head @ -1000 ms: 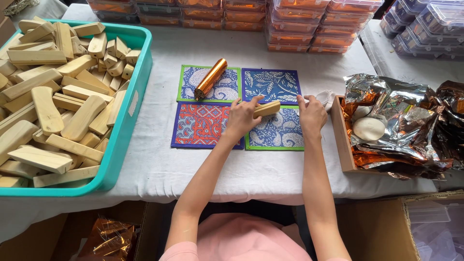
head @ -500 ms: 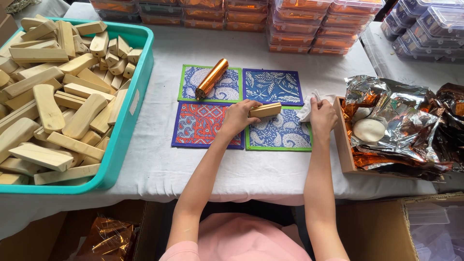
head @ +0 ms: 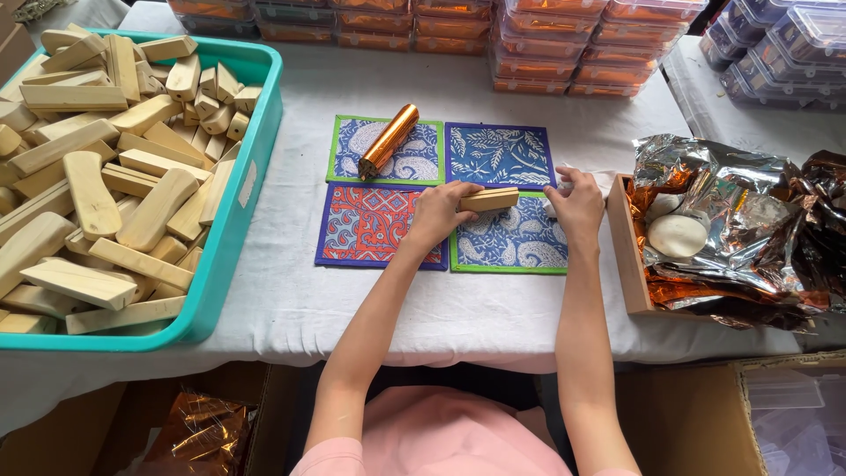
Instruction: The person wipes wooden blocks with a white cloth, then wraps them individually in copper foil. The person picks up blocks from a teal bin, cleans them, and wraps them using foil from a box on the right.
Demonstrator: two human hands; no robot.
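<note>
Small pale wooden block (head: 490, 199) held flat just above the lower-right patterned mat (head: 511, 242), blue with green border; left hand (head: 438, 214) pinches its left end, fingers curled round it; block's right end points toward the right hand (head: 577, 204), small gap between them; right hand sits at the mat's right edge, fingers bent and closed on something small and pale, too hidden to tell what; both forearms come up from the bottom edge, pink clothing below.

Four patterned mats in a two-by-two square on the white-covered table (head: 370, 308); red-and-blue mat (head: 366, 225) lower left, partly under the left wrist; dark blue leaf mat (head: 498, 154) upper right; blue paisley mat with green border (head: 421, 159) upper left, copper foil-wrapped bar (head: 389, 141) lying diagonally across it.

Right of the hands, wooden tray (head: 627, 256) touching the table edge area, lined with crumpled silver-and-copper foil (head: 749, 220); round white lump (head: 677, 235) resting in the foil.

Far left, teal plastic bin (head: 231, 256) piled with many bare wooden blocks (head: 97, 176), well apart from the mats.

Along the back, stacks of clear lidded plastic boxes (head: 546, 44) with orange contents; more clear boxes top right; cardboard boxes under the table.
</note>
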